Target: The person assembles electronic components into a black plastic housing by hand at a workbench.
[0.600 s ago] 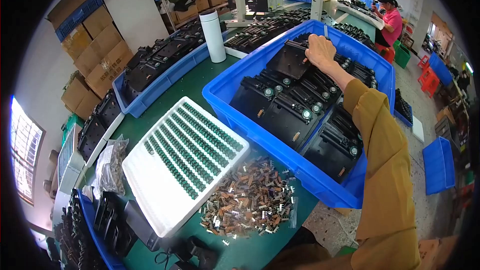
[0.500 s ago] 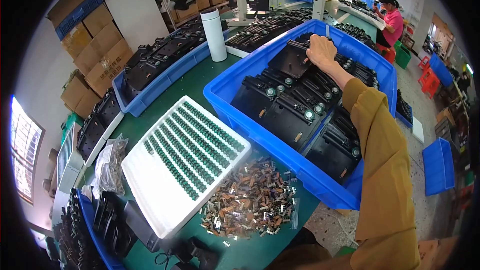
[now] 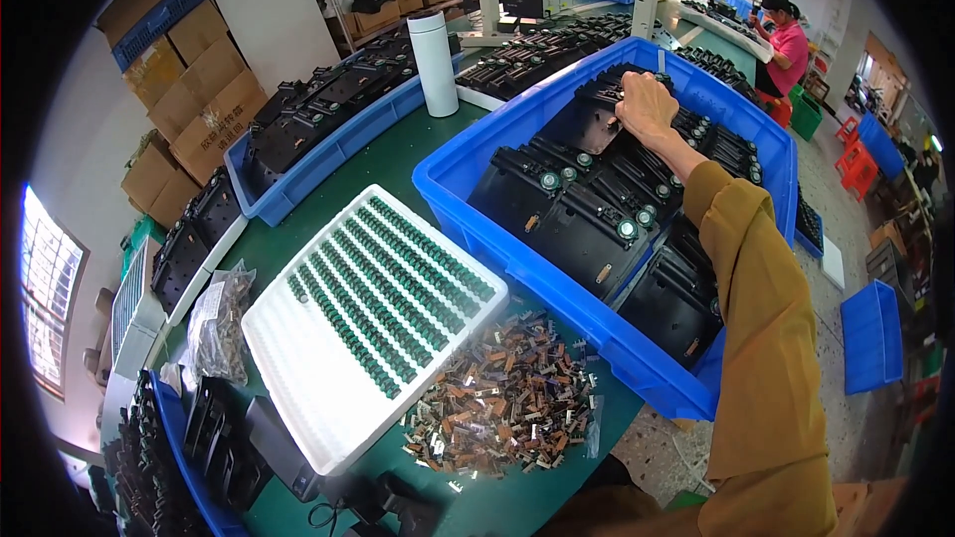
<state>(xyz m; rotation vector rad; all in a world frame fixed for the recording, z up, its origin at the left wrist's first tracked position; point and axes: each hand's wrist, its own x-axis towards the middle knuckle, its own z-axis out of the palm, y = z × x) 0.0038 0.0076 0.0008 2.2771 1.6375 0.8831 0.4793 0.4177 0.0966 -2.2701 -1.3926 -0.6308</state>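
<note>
One bare right hand (image 3: 649,109), in a mustard sleeve (image 3: 768,298), reaches into a blue bin (image 3: 527,257), fingers curled at the edge of a black panel (image 3: 577,127) that lies atop similar parts (image 3: 562,224); hidden fingertips leave it impossible to tell whether they pinch it. Beside the bin, a white tray (image 3: 298,373) of green pieces (image 3: 398,283) stands near heaped small brown components (image 3: 505,400).

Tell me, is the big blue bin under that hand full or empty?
Well filled: black panels cover most of what shows inside the blue bin; the right hand grips one.
</note>
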